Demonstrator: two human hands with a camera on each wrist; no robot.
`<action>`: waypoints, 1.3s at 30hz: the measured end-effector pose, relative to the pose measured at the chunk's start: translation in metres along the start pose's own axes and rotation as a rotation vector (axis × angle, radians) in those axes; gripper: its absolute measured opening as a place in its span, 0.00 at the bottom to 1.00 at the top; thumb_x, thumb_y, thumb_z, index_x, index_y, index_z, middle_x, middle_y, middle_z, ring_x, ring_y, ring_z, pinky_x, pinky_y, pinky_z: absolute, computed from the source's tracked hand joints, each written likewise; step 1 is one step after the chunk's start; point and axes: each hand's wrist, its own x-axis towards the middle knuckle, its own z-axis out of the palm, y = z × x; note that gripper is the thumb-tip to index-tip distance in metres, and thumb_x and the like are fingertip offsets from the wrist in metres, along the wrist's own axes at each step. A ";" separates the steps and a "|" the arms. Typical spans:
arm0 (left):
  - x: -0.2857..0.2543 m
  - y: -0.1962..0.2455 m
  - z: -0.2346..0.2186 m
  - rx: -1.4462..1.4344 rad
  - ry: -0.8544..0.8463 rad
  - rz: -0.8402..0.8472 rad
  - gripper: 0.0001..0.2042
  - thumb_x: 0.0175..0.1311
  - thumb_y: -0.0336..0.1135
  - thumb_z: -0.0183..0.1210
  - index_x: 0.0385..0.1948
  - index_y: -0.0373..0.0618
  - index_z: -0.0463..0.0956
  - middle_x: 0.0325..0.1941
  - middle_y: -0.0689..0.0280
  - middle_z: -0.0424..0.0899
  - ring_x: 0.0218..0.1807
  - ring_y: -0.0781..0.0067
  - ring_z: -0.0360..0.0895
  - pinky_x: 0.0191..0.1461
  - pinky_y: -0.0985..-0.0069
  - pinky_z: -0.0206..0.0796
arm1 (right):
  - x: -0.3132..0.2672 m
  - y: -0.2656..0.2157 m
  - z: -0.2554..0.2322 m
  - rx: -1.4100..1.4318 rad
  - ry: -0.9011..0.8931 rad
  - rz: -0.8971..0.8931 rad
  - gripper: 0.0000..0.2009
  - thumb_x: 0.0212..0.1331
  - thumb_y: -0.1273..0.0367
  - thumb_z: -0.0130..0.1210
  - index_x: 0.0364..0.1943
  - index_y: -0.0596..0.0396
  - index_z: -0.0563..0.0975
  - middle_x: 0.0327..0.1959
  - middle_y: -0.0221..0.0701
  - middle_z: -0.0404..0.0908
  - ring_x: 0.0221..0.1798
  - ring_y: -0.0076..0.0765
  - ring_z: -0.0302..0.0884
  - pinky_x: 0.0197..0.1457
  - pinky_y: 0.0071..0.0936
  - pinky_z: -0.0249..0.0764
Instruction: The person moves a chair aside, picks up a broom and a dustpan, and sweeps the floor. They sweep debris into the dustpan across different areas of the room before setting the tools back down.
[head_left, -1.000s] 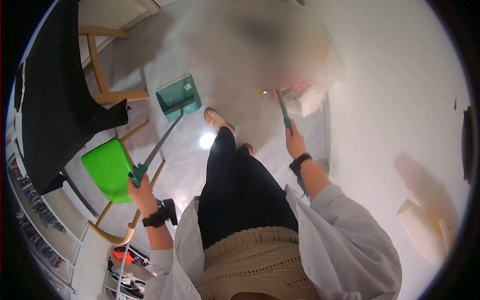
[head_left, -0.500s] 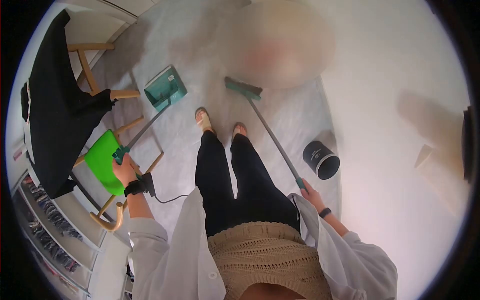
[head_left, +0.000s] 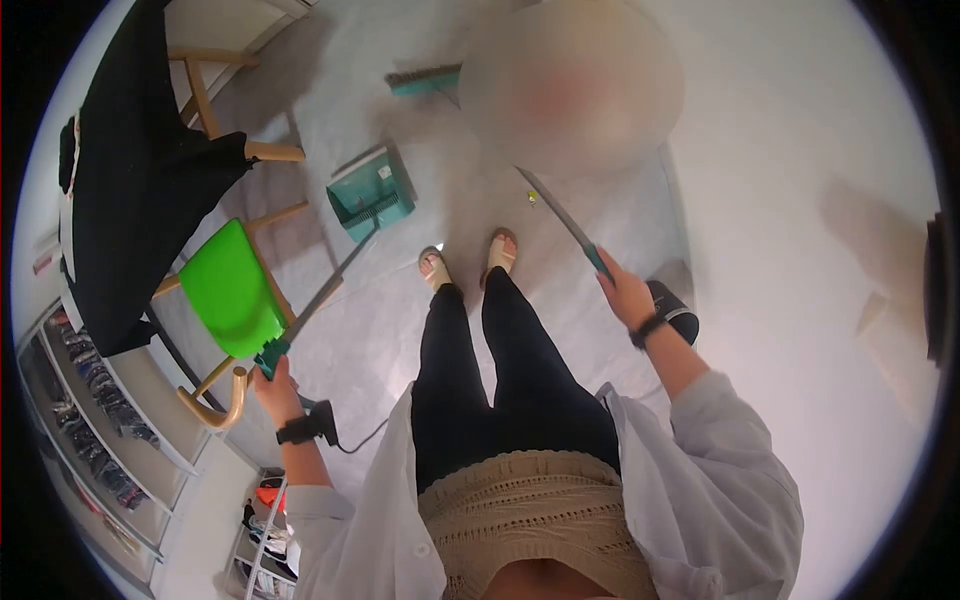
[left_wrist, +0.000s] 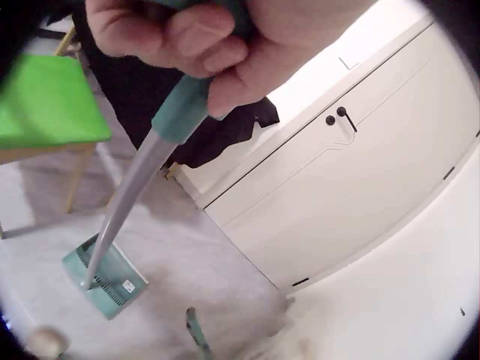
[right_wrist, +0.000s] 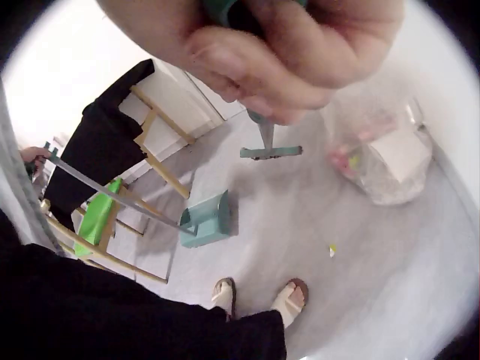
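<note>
My left hand (head_left: 277, 392) grips the green handle end of a long-handled dustpan. Its teal pan (head_left: 400, 200) lies on the floor ahead of my feet, with a toothed comb along its inside. My right hand (head_left: 628, 292) holds the grey stick (head_left: 560, 212) of a broom, fingers curled round the green grip. The broom head (head_left: 422, 82), teal with dark bristles, is out beyond the dustpan; a blurred patch hides part of the stick. A small yellow-green scrap (right_wrist: 332, 250) lies on the floor, right of the broom in the right wrist view.
A green-seated wooden chair (head_left: 232, 290) and a black cloth (head_left: 130, 200) over furniture stand left. A black bin (head_left: 678, 312) stands near the right wall. A clear plastic bag (right_wrist: 386, 161) of rubbish sits by the wall. A white door (left_wrist: 367, 157) is beyond.
Over the last half second my right hand has moved forward and up, and the broom head has gone farther out and left. The dustpan stays on the floor in my left hand's hold.
</note>
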 end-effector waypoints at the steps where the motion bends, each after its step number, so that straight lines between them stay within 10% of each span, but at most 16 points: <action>1: -0.009 -0.001 -0.001 0.039 0.009 -0.011 0.08 0.53 0.32 0.58 0.30 0.39 0.71 0.16 0.71 0.70 0.12 0.83 0.61 0.14 0.83 0.51 | 0.037 -0.012 -0.003 -0.012 -0.005 -0.019 0.24 0.59 0.62 0.47 0.61 0.37 0.59 0.26 0.47 0.76 0.31 0.56 0.74 0.33 0.48 0.68; 11: -0.063 -0.091 -0.041 -0.079 0.046 -0.268 0.11 0.52 0.27 0.57 0.38 0.39 0.73 0.17 0.73 0.70 0.12 0.86 0.60 0.13 0.84 0.49 | 0.249 -0.175 0.045 -0.033 -0.031 -0.061 0.21 0.59 0.61 0.44 0.58 0.37 0.64 0.42 0.45 0.75 0.44 0.53 0.73 0.46 0.45 0.69; 15: -0.066 -0.106 -0.054 -0.049 0.000 -0.287 0.14 0.52 0.27 0.57 0.42 0.39 0.72 0.18 0.73 0.70 0.13 0.86 0.60 0.14 0.85 0.50 | 0.218 -0.136 0.059 -0.007 0.000 -0.110 0.22 0.58 0.61 0.46 0.59 0.37 0.63 0.41 0.47 0.76 0.44 0.54 0.72 0.47 0.46 0.68; 24: -0.058 -0.124 -0.063 -0.011 -0.045 -0.297 0.16 0.52 0.27 0.57 0.44 0.37 0.70 0.19 0.72 0.70 0.14 0.84 0.61 0.15 0.84 0.52 | -0.073 -0.051 0.006 -0.417 -0.262 0.120 0.26 0.56 0.59 0.49 0.61 0.38 0.59 0.25 0.41 0.77 0.28 0.50 0.76 0.30 0.45 0.71; 28: -0.056 -0.126 -0.064 0.052 -0.077 -0.262 0.16 0.52 0.28 0.57 0.45 0.39 0.69 0.19 0.72 0.70 0.14 0.84 0.61 0.15 0.84 0.53 | -0.167 -0.029 0.009 -0.506 -0.463 0.470 0.17 0.51 0.59 0.53 0.42 0.52 0.69 0.26 0.43 0.78 0.31 0.54 0.76 0.34 0.48 0.70; 34: -0.056 -0.130 -0.067 0.028 -0.101 -0.260 0.17 0.52 0.29 0.58 0.45 0.41 0.69 0.19 0.72 0.70 0.14 0.84 0.62 0.16 0.83 0.54 | -0.198 -0.067 0.012 -0.288 -0.297 0.561 0.13 0.53 0.60 0.53 0.32 0.55 0.68 0.26 0.45 0.77 0.33 0.55 0.75 0.35 0.49 0.69; 39: -0.053 -0.141 -0.067 -0.008 -0.116 -0.257 0.17 0.52 0.29 0.57 0.45 0.40 0.68 0.19 0.71 0.70 0.14 0.84 0.62 0.16 0.83 0.55 | -0.104 -0.069 0.058 -0.147 0.013 0.303 0.15 0.52 0.58 0.55 0.30 0.57 0.69 0.26 0.46 0.76 0.34 0.57 0.74 0.35 0.48 0.68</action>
